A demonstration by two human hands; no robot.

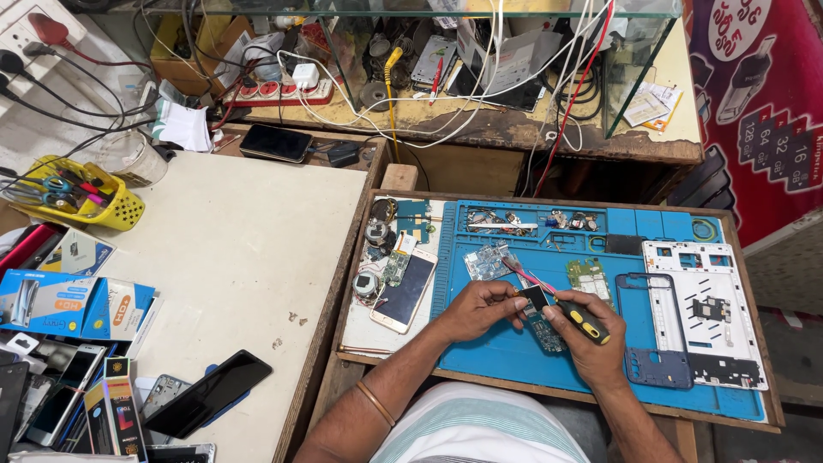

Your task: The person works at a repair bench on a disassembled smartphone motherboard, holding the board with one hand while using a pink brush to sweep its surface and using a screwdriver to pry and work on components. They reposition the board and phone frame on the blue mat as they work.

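two hands meet over the blue mat (514, 351), at its near middle. the left hand (480, 310) is closed round the upper end of a small dark circuit board (542, 321), pinching it steady, while the right hand (591, 343) is wrapped about a yellow-and-black screwdriver (581, 319) whose tip comes down at the board's top edge, close to the left fingers. the board lies tilted between both hands, just above the mat rather than flat on it, as far as can be told. it looks like the step of undoing or driving a tiny screw on the board; whether the tip is seated in a screw head is too small to tell. the next move would call for a firm hold with the left hand, the driver kept square to the board, and light pressure so the tip does not slip onto the components. near by on the mat lie another board (487, 261), a blue phone frame (656, 369) and a white frame (707, 313); a phone (405, 290) rests left of the mat.
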